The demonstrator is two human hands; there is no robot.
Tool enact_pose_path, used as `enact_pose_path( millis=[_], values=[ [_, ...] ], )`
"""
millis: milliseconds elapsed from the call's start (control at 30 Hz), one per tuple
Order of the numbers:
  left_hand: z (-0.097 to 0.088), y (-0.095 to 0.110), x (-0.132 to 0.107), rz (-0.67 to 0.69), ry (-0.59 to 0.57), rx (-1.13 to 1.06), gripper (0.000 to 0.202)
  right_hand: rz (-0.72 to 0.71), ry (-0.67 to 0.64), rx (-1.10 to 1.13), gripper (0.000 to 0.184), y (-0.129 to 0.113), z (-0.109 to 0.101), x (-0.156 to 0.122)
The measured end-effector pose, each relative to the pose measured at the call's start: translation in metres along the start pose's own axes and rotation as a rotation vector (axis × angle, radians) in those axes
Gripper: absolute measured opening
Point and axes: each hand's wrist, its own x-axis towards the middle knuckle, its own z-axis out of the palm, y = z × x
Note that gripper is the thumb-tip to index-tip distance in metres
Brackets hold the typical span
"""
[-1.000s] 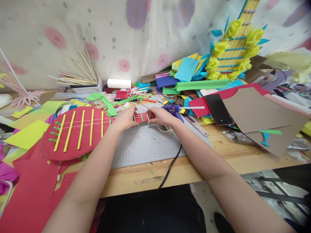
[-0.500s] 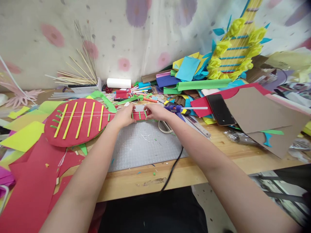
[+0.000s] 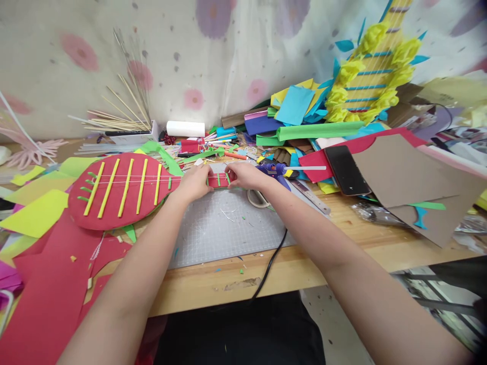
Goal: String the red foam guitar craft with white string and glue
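Note:
A red foam guitar shape (image 3: 117, 195) with yellow cross strips and white strings lies on the left of the table, its narrow neck (image 3: 218, 180) reaching right over a grey cutting mat (image 3: 228, 225). My left hand (image 3: 196, 183) grips the neck where it joins the body, fingers curled. The neck's far end, by the small green strips, is pinched by my right hand (image 3: 245, 176). A blue glue gun (image 3: 279, 171) lies just right of my right hand, its black cord hanging over the table edge.
Scissors (image 3: 258, 198) and a metal ruler (image 3: 310, 197) lie by my right wrist. A black phone (image 3: 344, 170) rests on red foam beside a large cardboard sheet (image 3: 411, 182). Coloured foam scraps are heaped behind. Bamboo sticks (image 3: 122, 119) stand at the back left. Red sheets (image 3: 49, 284) overhang the front left.
The red guitar shape has shifted up and away from the table's front edge, and both hands went with it, still gripping the neck. Over the last half second almost nothing moved.

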Motion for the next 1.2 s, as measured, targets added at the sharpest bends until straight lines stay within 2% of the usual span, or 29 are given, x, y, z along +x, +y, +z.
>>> enact_pose_path(
  millis=[800, 1200],
  values=[
    [-0.003, 0.005, -0.001, -0.003, -0.011, 0.047, 0.045, 0.065, -0.025, -0.146, 0.031, -0.012, -0.004, 0.004],
    [-0.001, 0.002, 0.001, 0.0, -0.005, 0.03, 0.044, 0.094, -0.025, -0.163, 0.036, -0.019, -0.008, 0.004]
  ],
)
